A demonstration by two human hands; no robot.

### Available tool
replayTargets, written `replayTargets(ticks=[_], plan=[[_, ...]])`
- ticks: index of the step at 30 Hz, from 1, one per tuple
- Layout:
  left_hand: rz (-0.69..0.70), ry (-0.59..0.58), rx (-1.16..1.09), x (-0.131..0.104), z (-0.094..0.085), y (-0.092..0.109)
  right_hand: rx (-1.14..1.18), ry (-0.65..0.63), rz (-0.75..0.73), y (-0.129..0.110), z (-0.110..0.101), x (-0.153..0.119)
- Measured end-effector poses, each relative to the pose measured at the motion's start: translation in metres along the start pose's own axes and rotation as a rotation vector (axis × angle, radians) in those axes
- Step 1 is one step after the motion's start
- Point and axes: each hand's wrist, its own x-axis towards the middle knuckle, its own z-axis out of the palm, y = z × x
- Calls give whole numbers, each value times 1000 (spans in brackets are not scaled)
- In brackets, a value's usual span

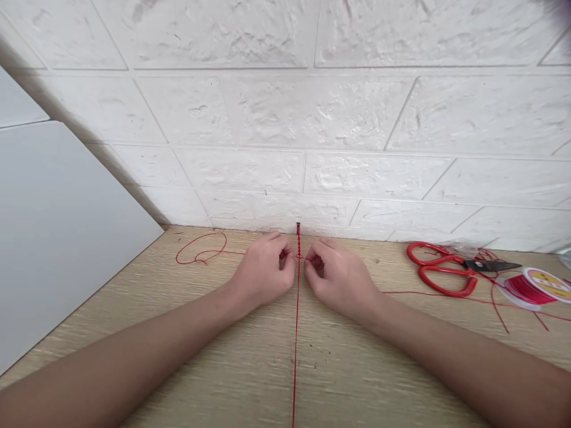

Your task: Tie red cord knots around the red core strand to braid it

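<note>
A taut red cord (296, 333) runs from a small nail (298, 224) at the foot of the wall straight toward me. Just below the nail, its upper stretch is a short knotted braid (298, 242). On the left of the cord, my left hand (269, 267) pinches a red strand whose loose tail (200, 236) loops on the table behind it. Opposite, my right hand (335, 274) pinches the strand on the other side, close to the braid's lower end. A small loop shows around the cord between my fingertips.
Red-handled scissors (446, 291) lie at the right, beside a spool of red thread (530, 288) and loose thread pieces. A white brick-patterned wall (267, 119) closes off the back of the wooden table (214, 368). A pale panel (66, 226) stands at the left.
</note>
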Motion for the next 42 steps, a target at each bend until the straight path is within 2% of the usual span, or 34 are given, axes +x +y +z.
replayTargets(ticks=[6, 15, 21, 36, 42], plan=[[14, -48, 23, 0, 0, 0, -12, -19, -27, -1, -1, 1], [-37, -29, 16, 1, 0, 1, -43, -11, 11, -1, -1, 2], [-46, -61, 31, 1, 0, 1, -21, -41, -30, 1, -1, 3], [-75, -78, 139, 2, -1, 4, -156, -60, -32, 0, -1, 3], [-90, -106, 200, 2, 1, 3, -230, -108, -47, -3, -3, 4]])
